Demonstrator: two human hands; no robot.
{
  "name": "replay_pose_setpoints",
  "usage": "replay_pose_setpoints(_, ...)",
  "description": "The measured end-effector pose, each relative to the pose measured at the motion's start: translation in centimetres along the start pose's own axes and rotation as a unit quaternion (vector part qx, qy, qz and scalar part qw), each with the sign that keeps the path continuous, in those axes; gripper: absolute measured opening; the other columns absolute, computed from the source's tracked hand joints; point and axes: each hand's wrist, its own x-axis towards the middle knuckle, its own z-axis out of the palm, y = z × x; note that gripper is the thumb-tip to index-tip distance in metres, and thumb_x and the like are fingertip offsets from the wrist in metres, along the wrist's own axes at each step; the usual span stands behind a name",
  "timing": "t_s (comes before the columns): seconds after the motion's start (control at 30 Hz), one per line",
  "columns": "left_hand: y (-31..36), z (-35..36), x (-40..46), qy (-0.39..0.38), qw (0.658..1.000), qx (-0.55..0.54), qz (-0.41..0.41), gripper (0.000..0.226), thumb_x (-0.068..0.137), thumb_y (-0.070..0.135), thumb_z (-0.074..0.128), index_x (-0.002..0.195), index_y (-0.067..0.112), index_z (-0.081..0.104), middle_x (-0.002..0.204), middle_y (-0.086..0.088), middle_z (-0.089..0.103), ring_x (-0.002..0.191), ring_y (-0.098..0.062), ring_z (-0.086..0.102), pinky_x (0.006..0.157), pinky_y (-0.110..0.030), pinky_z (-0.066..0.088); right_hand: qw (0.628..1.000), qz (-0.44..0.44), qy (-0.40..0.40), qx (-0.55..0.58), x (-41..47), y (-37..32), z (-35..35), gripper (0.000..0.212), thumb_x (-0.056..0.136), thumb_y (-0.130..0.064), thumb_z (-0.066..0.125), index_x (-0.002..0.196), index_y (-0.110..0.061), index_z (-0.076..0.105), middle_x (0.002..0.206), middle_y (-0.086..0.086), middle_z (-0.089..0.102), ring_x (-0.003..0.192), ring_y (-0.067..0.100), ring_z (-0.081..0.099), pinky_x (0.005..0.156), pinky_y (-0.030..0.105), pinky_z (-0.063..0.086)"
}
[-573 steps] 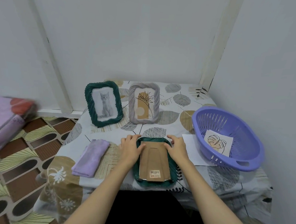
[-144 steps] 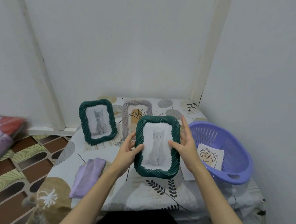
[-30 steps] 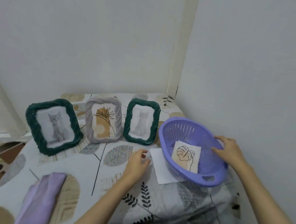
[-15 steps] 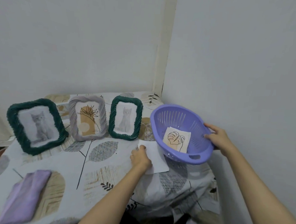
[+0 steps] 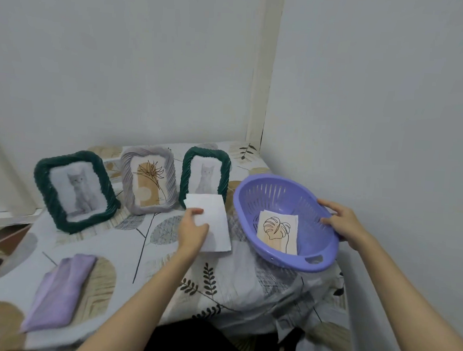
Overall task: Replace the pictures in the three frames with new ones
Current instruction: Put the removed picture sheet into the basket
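Observation:
Three frames stand at the back of the table. A large green frame (image 5: 73, 190) on the left shows a grey cat. The grey frame (image 5: 148, 182) in the middle shows a plant drawing. A smaller green frame (image 5: 205, 176) on the right shows a pale cat. My left hand (image 5: 192, 231) pinches a white sheet (image 5: 213, 223), blank side up, lifted in front of the smaller green frame. My right hand (image 5: 344, 224) grips the far rim of the purple basket (image 5: 326, 253), which is tilted towards me. A leaf picture (image 5: 277, 234) lies inside it.
A folded lilac cloth (image 5: 57, 294) lies near the table's front left. The leaf-patterned tablecloth (image 5: 244, 283) hangs rumpled over the front right corner. Walls close in behind and on the right.
My left hand has picked the white sheet up from beside the basket and raised it towards the frames. My right hand has tilted the basket further towards me.

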Motion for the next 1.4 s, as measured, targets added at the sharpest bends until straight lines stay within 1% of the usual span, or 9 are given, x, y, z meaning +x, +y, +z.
replay_pose_setpoints(0.27,4.1,-2.4,0.7,0.064,0.993,-0.07,0.07,0.058,0.08,-0.009,0.047,0.132,0.015,0.037,0.126,-0.006,0.047,0.102,-0.017,0.044,0.079,-0.026,0.036,1.0,-0.005,-0.015,-0.011,0.0,0.5,0.9,0.053,0.085,0.01,0.044,0.131,-0.015,0.05,0.114,0.023,0.061,0.082,0.027,0.057,0.058,0.028,0.048)
replay_pose_setpoints(0.43,6.6,-1.3,0.2,0.043,0.982,-0.163,0.081,0.081,0.078,-0.009,0.049,0.144,0.019,0.014,0.121,0.0,0.052,0.108,-0.017,0.051,0.097,-0.035,0.043,0.973,-0.112,0.06,-0.192,-0.8,-1.0,1.7,0.054,0.087,-0.016,0.058,0.138,-0.013,0.04,0.132,0.014,0.051,0.115,0.03,0.052,0.099,0.041,0.043)
replay_pose_setpoints(0.57,8.9,1.5,-1.5,-0.022,0.983,-0.165,0.077,0.064,0.078,-0.012,0.049,0.135,0.01,0.03,0.113,-0.004,0.053,0.103,-0.02,0.051,0.092,-0.033,0.042,0.966,-0.248,0.063,0.044,-6.3,-5.9,5.4,0.034,0.093,-0.027,0.051,0.126,-0.02,0.051,0.108,-0.003,0.059,0.092,0.012,0.057,0.081,0.02,0.045)
replay_pose_setpoints(0.7,9.7,4.1,-3.2,-0.127,0.964,-0.219,0.08,0.04,0.087,0.002,0.055,0.125,0.008,0.041,0.115,-0.011,0.059,0.098,-0.022,0.057,0.086,-0.035,0.049,0.965,-0.185,-0.059,0.176,-8.4,-7.6,8.6,0.043,0.097,-0.038,0.036,0.134,-0.017,0.044,0.126,0.0,0.054,0.112,0.016,0.054,0.085,0.024,0.043)
replay_pose_setpoints(0.83,9.9,5.0,-3.5,-0.221,0.935,-0.276,0.007,0.033,0.099,0.034,0.033,0.11,0.009,0.051,0.097,-0.005,0.065,0.074,-0.017,0.06,0.058,-0.022,0.05,0.958,-0.16,-0.005,0.24,-8.0,-6.6,8.8,0.017,0.096,-0.024,0.045,0.104,-0.016,0.057,0.096,-0.001,0.063,0.087,0.012,0.059,0.076,0.022,0.048)
replay_pose_setpoints(0.97,9.0,5.6,-2.3,-0.172,0.973,-0.122,0.089,0.022,0.093,0.013,0.048,0.113,0.008,0.055,0.111,-0.008,0.059,0.093,-0.018,0.056,0.082,-0.029,0.048,0.958,-0.065,0.074,0.268,-6.2,-5.4,7.7,0.036,0.081,0.01,0.042,0.106,-0.011,0.058,0.091,0.007,0.065,0.074,0.016,0.059,0.058,0.022,0.049)
replay_pose_setpoints(1.03,8.9,6.5,-1.7,-0.181,0.978,-0.082,0.071,0.042,0.086,0.006,0.058,0.126,0.008,0.045,0.121,-0.007,0.051,0.111,-0.02,0.051,0.098,-0.036,0.044,0.954,-0.034,0.067,0.289,-5.0,-4.9,7.1,0.038,0.078,0.013,0.044,0.107,-0.008,0.056,0.099,0.016,0.064,0.075,0.021,0.059,0.06,0.029,0.048)
replay_pose_setpoints(1.23,9.5,9.5,-0.2,-0.244,0.962,0.119,0.024,0.052,0.085,0.0,0.052,0.134,0.006,0.033,0.128,-0.019,0.051,0.116,-0.033,0.051,0.091,-0.04,0.044,0.997,0.011,0.069,-0.039,-2.8,-3.7,5.7,0.052,0.078,0.007,0.052,0.128,-0.002,0.042,0.121,0.017,0.057,0.107,0.03,0.056,0.076,0.028,0.042)
replay_pose_setpoints(1.4,9.1,10.9,-0.4,-0.292,0.894,0.341,0.005,0.025,0.09,0.002,0.046,0.115,-0.003,0.047,0.131,-0.022,0.047,0.092,-0.028,0.056,0.06,-0.032,0.045,0.954,0.069,-0.063,-0.285,-2.5,-3.2,6.4,0.025,0.085,-0.003,0.052,0.109,0.002,0.056,0.112,0.017,0.061,0.104,0.03,0.058,0.082,0.033,0.048)
